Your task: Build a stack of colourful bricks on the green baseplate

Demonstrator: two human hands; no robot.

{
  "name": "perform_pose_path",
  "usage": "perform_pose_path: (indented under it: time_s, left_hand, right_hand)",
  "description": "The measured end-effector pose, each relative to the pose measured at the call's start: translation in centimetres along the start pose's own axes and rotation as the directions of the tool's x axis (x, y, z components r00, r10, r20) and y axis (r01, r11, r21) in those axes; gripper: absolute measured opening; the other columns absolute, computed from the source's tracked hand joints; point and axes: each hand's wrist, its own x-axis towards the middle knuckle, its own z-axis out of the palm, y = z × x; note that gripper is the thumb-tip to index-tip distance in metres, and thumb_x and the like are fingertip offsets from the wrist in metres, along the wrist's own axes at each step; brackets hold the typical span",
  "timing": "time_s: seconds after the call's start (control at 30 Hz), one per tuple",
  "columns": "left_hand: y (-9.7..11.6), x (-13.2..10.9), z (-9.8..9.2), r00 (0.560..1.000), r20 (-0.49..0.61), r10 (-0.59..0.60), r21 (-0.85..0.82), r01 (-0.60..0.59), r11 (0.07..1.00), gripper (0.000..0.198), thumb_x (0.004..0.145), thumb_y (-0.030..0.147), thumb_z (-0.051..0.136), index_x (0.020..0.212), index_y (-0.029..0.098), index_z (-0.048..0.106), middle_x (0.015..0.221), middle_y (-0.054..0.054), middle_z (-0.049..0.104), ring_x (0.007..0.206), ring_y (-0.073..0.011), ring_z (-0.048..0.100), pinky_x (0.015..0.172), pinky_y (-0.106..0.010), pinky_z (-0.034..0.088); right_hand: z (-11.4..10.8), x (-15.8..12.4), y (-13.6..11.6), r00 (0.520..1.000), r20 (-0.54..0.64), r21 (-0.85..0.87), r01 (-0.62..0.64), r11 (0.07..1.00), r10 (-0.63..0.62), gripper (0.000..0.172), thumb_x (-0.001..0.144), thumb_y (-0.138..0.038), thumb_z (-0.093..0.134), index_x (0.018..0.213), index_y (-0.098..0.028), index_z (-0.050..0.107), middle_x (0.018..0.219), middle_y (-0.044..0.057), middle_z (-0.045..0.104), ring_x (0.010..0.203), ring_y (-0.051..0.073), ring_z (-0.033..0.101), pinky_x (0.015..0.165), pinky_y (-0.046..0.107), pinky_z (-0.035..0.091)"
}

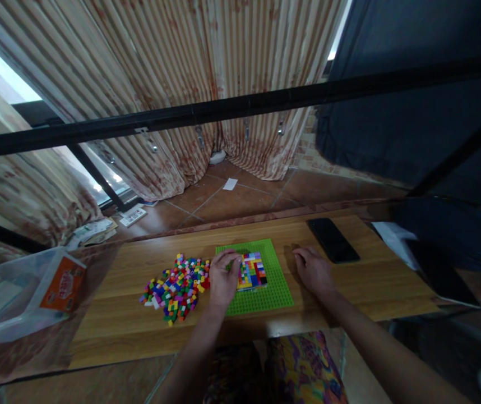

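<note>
A green studded baseplate (280, 286) lies on the wooden table, bearing a block of multicoloured toy bricks (254, 270). My left hand (225, 280) is over the plate's left part, at the left edge of the brick block. Its thumb and fingers are pinched together; whatever is between them is too small to make out. To the right of the plate, my right hand (314, 270) rests on the table with its fingers curled in, and nothing shows in it. A heap of loose coloured bricks (181, 286) spreads left of my left hand.
A black phone (333, 240) lies beyond my right hand. On the left stands a clear plastic box (26, 297) with an orange label. A dark flat object (442, 272) and white paper (394, 241) lie at the right. A black rail (223, 109) crosses before the curtains.
</note>
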Motion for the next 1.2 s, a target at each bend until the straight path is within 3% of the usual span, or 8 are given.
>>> perform_pose_path:
  time_s: [0.3,0.4,0.53,0.8,1.03,1.2]
  left_hand:
    - [0.1,0.0,0.2,1.0,0.017,-0.016,-0.051,0.017,0.999,0.011,0.084,0.024,0.059,0.081,0.021,0.069,0.089,-0.004,0.07,0.087,-0.0159,0.064,0.084,-0.031,0.051]
    - [0.1,-0.3,0.4,0.994,0.017,-0.105,-0.099,0.106,0.989,0.011,0.083,0.025,0.058,0.08,0.02,0.067,0.086,-0.003,0.07,0.085,-0.0154,0.064,0.082,-0.029,0.05]
    - [0.1,-0.5,0.8,0.956,0.04,-0.29,-0.193,0.292,0.937,0.013,0.081,0.028,0.059,0.086,0.018,0.065,0.075,0.0,0.066,0.069,-0.0125,0.061,0.066,-0.023,0.048]
    - [0.9,-0.1,1.4,0.889,0.117,-0.442,-0.347,0.454,0.821,0.018,0.075,0.029,0.06,0.086,0.017,0.068,0.06,0.004,0.056,0.049,-0.0066,0.045,0.048,-0.018,0.035]
    - [0.9,0.1,1.8,0.876,0.117,-0.468,-0.39,0.474,0.79,0.018,0.073,0.026,0.058,0.083,0.015,0.069,0.054,0.007,0.048,0.046,-0.0054,0.039,0.045,-0.017,0.03]
    - [0.7,-0.1,2.2,0.875,0.101,-0.473,-0.393,0.472,0.789,0.016,0.073,0.025,0.059,0.082,0.016,0.069,0.056,0.006,0.052,0.048,-0.006,0.042,0.046,-0.017,0.033]
  right_hand:
    - [0.2,-0.1,0.3,1.0,-0.003,-0.007,0.019,1.0,-0.019,0.025,0.092,-0.025,0.043,0.088,-0.019,0.066,0.091,0.008,0.067,0.08,0.019,0.062,0.075,0.031,0.047]
    - [0.2,-0.1,0.4,1.0,-0.003,-0.007,0.022,1.0,-0.022,0.025,0.092,-0.025,0.042,0.088,-0.019,0.066,0.091,0.008,0.067,0.08,0.019,0.062,0.076,0.031,0.048]
    - [0.1,-0.1,0.4,1.0,-0.002,-0.003,0.029,1.0,-0.029,0.025,0.091,-0.025,0.042,0.088,-0.019,0.066,0.09,0.008,0.068,0.081,0.02,0.063,0.077,0.032,0.048]
    - [0.1,-0.1,0.4,1.0,-0.013,-0.008,0.024,1.0,-0.025,0.026,0.091,-0.028,0.042,0.088,-0.019,0.067,0.089,0.008,0.068,0.081,0.02,0.063,0.077,0.032,0.048]
    - [0.1,-0.1,0.6,1.0,0.006,-0.003,0.022,1.0,-0.022,0.026,0.09,-0.029,0.042,0.089,-0.019,0.067,0.089,0.009,0.067,0.08,0.021,0.062,0.075,0.032,0.047]
    - [0.2,-0.2,0.8,0.999,0.005,-0.017,0.031,0.999,-0.031,0.028,0.091,-0.03,0.041,0.09,-0.019,0.066,0.088,0.009,0.067,0.08,0.021,0.062,0.076,0.032,0.047]
